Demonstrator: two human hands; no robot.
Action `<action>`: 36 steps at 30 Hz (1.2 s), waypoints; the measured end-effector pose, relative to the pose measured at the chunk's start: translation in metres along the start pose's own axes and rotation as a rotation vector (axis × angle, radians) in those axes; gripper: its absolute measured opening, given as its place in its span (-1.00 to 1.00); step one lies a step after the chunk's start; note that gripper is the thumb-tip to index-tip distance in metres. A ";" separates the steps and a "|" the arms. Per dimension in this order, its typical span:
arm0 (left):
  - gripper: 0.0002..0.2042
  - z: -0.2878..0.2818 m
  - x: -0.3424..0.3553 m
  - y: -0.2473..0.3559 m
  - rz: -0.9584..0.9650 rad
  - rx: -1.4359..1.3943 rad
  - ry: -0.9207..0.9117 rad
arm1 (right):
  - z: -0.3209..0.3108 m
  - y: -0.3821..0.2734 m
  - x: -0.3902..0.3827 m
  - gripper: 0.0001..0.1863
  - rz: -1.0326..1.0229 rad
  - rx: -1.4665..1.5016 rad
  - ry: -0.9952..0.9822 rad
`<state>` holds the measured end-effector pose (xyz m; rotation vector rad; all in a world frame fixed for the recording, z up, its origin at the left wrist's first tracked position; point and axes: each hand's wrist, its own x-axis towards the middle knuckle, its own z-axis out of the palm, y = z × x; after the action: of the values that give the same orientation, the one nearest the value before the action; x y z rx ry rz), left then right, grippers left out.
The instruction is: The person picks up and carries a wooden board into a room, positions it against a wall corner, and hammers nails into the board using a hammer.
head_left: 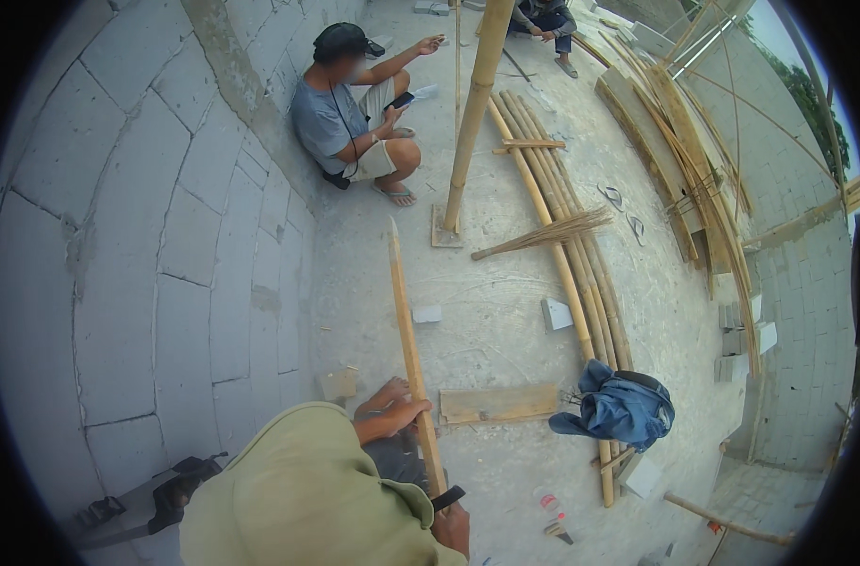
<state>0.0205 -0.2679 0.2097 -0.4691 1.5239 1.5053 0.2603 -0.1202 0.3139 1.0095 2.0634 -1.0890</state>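
Wooden strip (pixel 413 358) slants left of the flat board (pixel 499 404), the left hand (pixel 405 416) wrapped around it. Nearer the wearer than the board, the right hand (pixel 454 530) is beside a dark object (pixel 448 497); I cannot tell its grip. I'd hold the strip steady, fingers clear.

Open floor (pixel 491 344) ahead, bamboo poles (pixel 595 302) rightward

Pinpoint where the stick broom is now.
In the head view, right of centre in the upper half, the stick broom lies across the bamboo poles, its narrow end pointing left toward the upright bamboo post.
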 end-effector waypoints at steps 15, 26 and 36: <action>-0.67 -0.043 0.000 0.048 0.114 -0.168 -0.027 | -0.018 -0.111 -0.011 -0.55 -0.077 -0.083 0.080; -0.68 -0.047 0.005 0.059 0.177 -0.110 -0.046 | -0.016 -0.111 -0.007 -0.58 -0.091 0.040 0.099; -0.36 -0.051 0.054 0.011 0.116 0.354 -0.159 | -0.019 -0.105 -0.026 -0.59 -0.045 -0.015 0.188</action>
<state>-0.0330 -0.2963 0.1653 -0.0536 1.6676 1.2870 0.1842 -0.1525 0.3869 1.0991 2.2501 -1.0331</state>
